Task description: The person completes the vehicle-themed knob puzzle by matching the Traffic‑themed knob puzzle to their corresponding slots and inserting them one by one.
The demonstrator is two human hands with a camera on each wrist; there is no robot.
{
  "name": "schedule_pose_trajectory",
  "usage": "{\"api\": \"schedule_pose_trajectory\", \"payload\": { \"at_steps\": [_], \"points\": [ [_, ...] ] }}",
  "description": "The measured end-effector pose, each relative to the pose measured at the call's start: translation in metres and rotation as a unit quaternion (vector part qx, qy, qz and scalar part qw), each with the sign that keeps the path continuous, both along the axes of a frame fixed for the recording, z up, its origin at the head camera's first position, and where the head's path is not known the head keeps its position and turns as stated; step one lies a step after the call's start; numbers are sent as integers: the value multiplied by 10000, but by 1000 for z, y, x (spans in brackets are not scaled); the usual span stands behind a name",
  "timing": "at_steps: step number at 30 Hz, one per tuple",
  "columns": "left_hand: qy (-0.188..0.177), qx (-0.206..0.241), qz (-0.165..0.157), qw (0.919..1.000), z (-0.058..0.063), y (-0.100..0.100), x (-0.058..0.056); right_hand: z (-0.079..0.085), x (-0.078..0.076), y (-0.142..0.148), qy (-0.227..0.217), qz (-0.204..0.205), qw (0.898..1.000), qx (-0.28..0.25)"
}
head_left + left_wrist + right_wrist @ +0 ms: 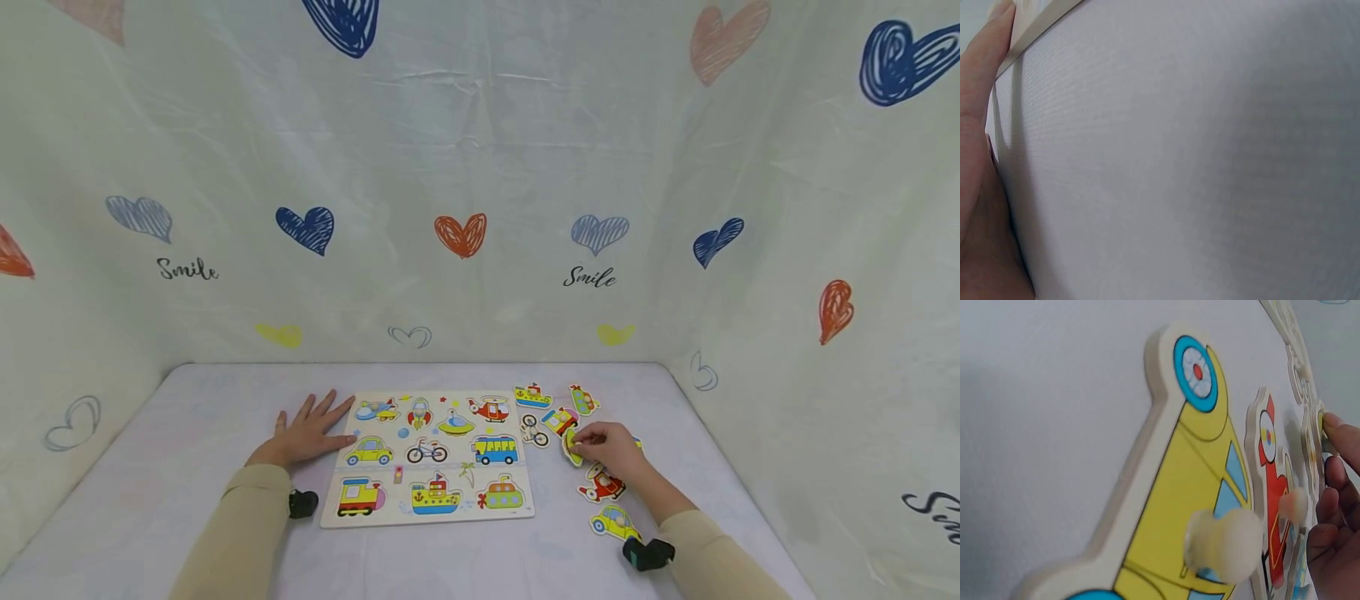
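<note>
A flat puzzle board point(428, 521) with vehicle pictures lies on the table. My left hand point(303, 437) rests with spread fingers along its left side, the thumb at the board's edge. In the left wrist view, part of that hand point(975, 169) shows beside the board's pale edge point(1041, 25). My right hand point(611, 450) pinches a yellow-green puzzle piece point(570, 447) between thumb and fingers, right of the board; the fingers cover part of it. Below that hand lie a red helicopter piece point(601, 484) and a yellow car piece point(1175, 481) with a pale knob.
Right of the board lie a boat piece point(532, 396), a submarine piece point(583, 400), a train piece point(558, 420) and a bicycle piece point(534, 431), close together. A curtain point(517, 308) printed with hearts stands behind the table point(187, 417).
</note>
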State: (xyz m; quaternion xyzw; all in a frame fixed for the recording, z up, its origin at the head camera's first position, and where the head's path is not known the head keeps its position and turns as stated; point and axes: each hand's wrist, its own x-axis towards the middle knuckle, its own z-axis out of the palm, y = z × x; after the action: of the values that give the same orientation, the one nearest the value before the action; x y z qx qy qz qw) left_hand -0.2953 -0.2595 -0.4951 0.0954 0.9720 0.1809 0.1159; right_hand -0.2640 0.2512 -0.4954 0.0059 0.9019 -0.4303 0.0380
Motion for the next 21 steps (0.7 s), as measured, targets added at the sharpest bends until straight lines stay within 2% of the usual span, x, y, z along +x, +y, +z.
{"api": "schedule_pose_trajectory", "payload": {
  "at_steps": [6,15,21],
  "points": [
    [41,57,-21,10000,-2,-1,0,5,-1,-13,276,290,9992,-11],
    [53,51,20,10000,-2,1,0,17,-2,-39,213,400,9988,-194],
    [45,29,38,10000,-1,2,0,28,-3,-61,369,691,9967,-215]
  ]
}}
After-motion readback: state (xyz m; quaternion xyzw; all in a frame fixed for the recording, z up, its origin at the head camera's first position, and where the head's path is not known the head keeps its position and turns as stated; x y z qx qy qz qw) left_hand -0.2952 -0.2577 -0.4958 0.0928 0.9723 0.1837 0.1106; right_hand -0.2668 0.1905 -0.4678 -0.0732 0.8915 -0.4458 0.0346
